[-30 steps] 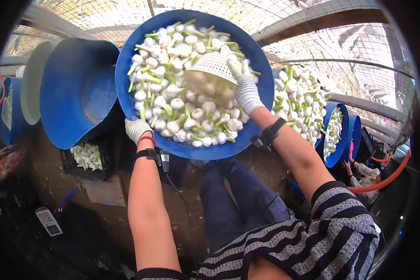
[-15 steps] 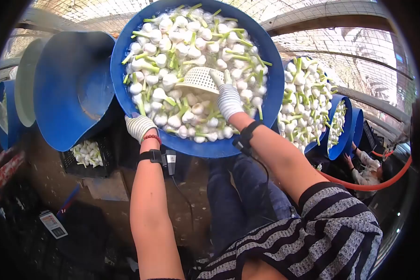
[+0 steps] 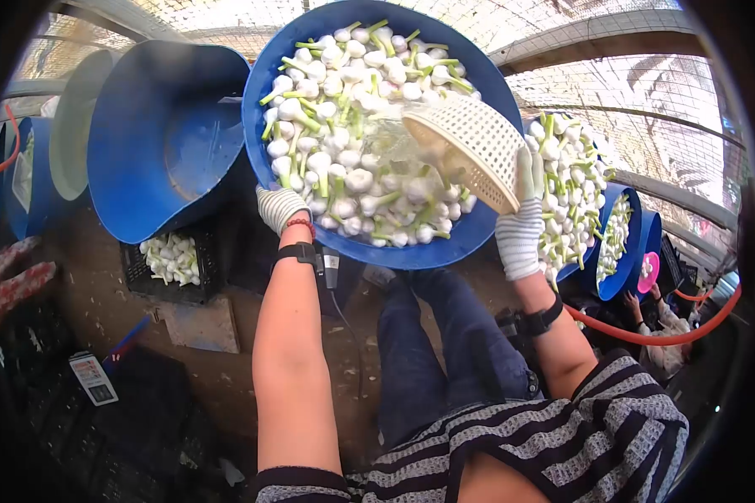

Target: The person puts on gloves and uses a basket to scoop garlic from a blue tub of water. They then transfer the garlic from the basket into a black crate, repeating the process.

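Note:
Straight ahead, a large blue tub [image 3: 488,239] holds garlic bulbs [image 3: 331,155] with short green stems, in water. My gloved right hand [image 3: 522,226] is closed on the edge of a cream perforated colander [image 3: 474,138]. The colander is tilted over the tub's right side, its open side facing left and down to the bulbs. Water appears to stir beneath it. At the tub's near left rim, my gloved left hand [image 3: 280,210] is closed around the edge, its fingertips partly hidden.
Another blue tub [image 3: 130,142] stands tipped at the left, above a black crate of garlic [image 3: 169,258]. More garlic [image 3: 566,189] fills a container at the right. An orange hose [image 3: 646,338] curves past a crouching person [image 3: 667,335]. A mesh wall [image 3: 612,88] rises behind.
My right hand has lifted the colander from among the bulbs and moved it right, tipping it on its side. My left hand stays on the rim; the view has shifted slightly.

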A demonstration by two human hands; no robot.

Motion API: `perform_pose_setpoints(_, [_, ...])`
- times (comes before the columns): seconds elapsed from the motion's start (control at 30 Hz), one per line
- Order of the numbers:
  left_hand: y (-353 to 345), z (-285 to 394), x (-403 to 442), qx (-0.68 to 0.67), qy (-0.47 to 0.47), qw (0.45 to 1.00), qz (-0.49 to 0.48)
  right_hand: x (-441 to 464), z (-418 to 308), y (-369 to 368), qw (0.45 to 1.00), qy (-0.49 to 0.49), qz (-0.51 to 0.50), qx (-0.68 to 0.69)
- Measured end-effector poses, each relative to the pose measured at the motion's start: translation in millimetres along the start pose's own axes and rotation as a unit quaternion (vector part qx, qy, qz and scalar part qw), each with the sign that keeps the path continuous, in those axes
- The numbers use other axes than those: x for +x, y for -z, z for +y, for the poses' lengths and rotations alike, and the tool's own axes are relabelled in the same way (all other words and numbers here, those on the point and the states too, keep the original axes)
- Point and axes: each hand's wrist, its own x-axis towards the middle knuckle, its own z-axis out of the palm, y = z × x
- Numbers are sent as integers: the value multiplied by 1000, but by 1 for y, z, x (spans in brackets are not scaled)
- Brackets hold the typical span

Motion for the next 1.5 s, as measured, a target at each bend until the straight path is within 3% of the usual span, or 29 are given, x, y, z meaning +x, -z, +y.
perform_pose_setpoints(0.07, [7, 9, -7, -8, 0, 1000, -4, -23, -28, -2, 996, -35, -40, 68])
perform_pose_setpoints(0.1, [7, 6, -5, -5, 4, 1000, -4, -21, -50, -20, 908, -231, -21, 348])
perform_pose_setpoints(0.13, [5, 4, -3, -18, -10, 1000, 1, -20, -69, -37, 708, -401, 5, 581])
perform_pose_setpoints(0.17, [2, 1, -5, -28, -26, 999, 1, -43, -49, -67, 917, -227, -89, 315])
perform_pose_setpoints(0.2, [-4, -5, 0, -10, -30, 999, 9, -47, -40, -87, 968, -141, -151, 141])
perform_pose_setpoints(0.23, [-7, -8, 3, -4, -27, 1000, 13, -50, -32, -105, 982, -43, -180, -38])
perform_pose_setpoints(0.33, [-5, -4, 0, -49, 0, 999, 8, -1, -30, -148, 970, -105, -216, -27])
perform_pose_setpoints(0.47, [-7, -5, 3, 13, 8, 1000, 19, 25, -18, -187, 966, -102, -238, -14])
perform_pose_setpoints(0.53, [-3, 6, -3, 11, 3, 1000, 25, 24, -17, -190, 944, -168, -284, 6])
perform_pose_setpoints(0.6, [-1, 6, -3, 32, -3, 999, 18, 15, 6, -199, 956, -119, -265, -47])
perform_pose_setpoints(0.67, [-4, -2, 2, 13, -13, 1000, 11, 17, 31, -204, 948, -29, -315, -18])
perform_pose_setpoints(0.7, [-3, 1, 0, -20, -5, 1000, 21, 47, 10, -162, 872, -160, -462, 6])
perform_pose_setpoints(0.73, [-4, 1, -1, -13, 10, 1000, 21, 26, 35, -160, 946, -82, -314, -4])
perform_pose_setpoints(0.77, [-4, -1, 2, -12, 0, 1000, 8, 41, 22, -113, 923, -163, -348, -22])
perform_pose_setpoints(0.8, [-3, -5, 4, -7, -6, 1000, -6, 17, 80, -124, 953, -94, -281, -63])
perform_pose_setpoints(0.83, [-7, -13, 7, 21, -22, 999, 13, 24, 79, -96, 935, -230, -242, 123])
perform_pose_setpoints(0.87, [-11, -17, 12, 46, -39, 998, 34, 33, 76, -67, 838, -364, -117, 389])
perform_pose_setpoints(0.9, [-6, -9, 5, 13, -29, 999, 22, 42, 71, -37, 721, -434, 22, 540])
perform_pose_setpoints(0.97, [-6, -9, 4, 17, -29, 999, 27, 38, 47, -13, 788, -424, -47, 443])
perform_pose_setpoints(1.0, [-5, -6, 2, 19, -25, 999, 24, 19, 48, -26, 926, -285, -76, 237])
perform_pose_setpoints(1.03, [-7, -7, 3, 29, -32, 998, 36, -1, 67, -50, 980, -170, -95, -43])
perform_pose_setpoints(1.1, [-5, -2, -1, 21, -22, 999, 31, 7, 52, -79, 959, -245, -143, 18])
perform_pose_setpoints(1.13, [-3, 2, -4, 10, -14, 999, 28, 11, 37, -93, 950, -257, -172, -34])
perform_pose_setpoints(1.2, [-1, 6, -5, 20, -8, 1000, 21, 6, 34, -124, 958, -245, -148, 5])
perform_pose_setpoints(1.27, [-5, -2, -1, 33, -27, 999, 21, -14, 68, -172, 958, -229, -125, -117])
perform_pose_setpoints(1.4, [-5, 2, -3, -23, -9, 1000, 10, -6, 149, -232, 913, -359, -187, -58])
perform_pose_setpoints(1.47, [-5, 5, -4, -12, -20, 1000, 21, 13, 165, -258, 918, -312, -236, -66])
perform_pose_setpoints(1.5, [-6, 3, -3, -11, -29, 999, 24, 34, 165, -263, 870, -114, -426, -219])
